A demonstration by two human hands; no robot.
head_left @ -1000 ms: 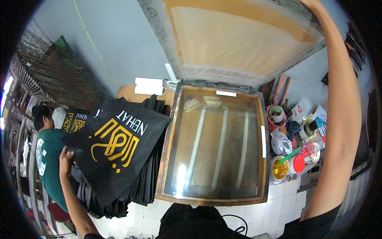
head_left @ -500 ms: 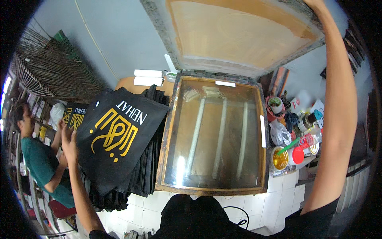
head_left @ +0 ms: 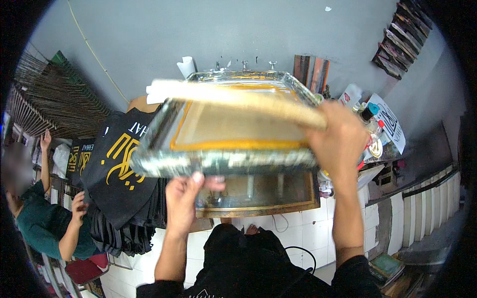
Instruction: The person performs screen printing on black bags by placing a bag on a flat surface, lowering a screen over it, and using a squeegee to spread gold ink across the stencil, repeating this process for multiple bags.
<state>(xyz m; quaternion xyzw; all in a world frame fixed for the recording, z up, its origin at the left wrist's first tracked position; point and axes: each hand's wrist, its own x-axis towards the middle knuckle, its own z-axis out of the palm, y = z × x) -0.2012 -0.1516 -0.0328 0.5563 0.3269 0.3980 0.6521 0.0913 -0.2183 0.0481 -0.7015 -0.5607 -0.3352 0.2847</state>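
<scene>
A screen-printing frame [head_left: 233, 161] with orange-brown edging round its mesh hangs tilted above the glass-topped table [head_left: 258, 209]. Across the mesh runs a pale, wooden-looking bar like a squeegee [head_left: 248, 102], blurred by motion. My right hand [head_left: 343, 136] is closed round the bar's right end, close to the frame's right side. Just below the frame's near edge is my left hand [head_left: 181, 201], its thumb up and its fingers apart, some of them blurred. I cannot tell whether the thumb touches the frame. Most of the glass is hidden under the frame.
Black bags with yellow and white print [head_left: 121, 164] are stacked left of the table. At the far left a co-worker in a dark green shirt [head_left: 44, 223] sits with one hand raised. Bottles [head_left: 370, 111] stand to the right. A squeegee rack [head_left: 402, 39] hangs on the wall.
The raised frame has come down toward the glass. My right hand has dropped from its upper edge and now grips the bar. My left hand has moved from beside the bags to the frame's front.
</scene>
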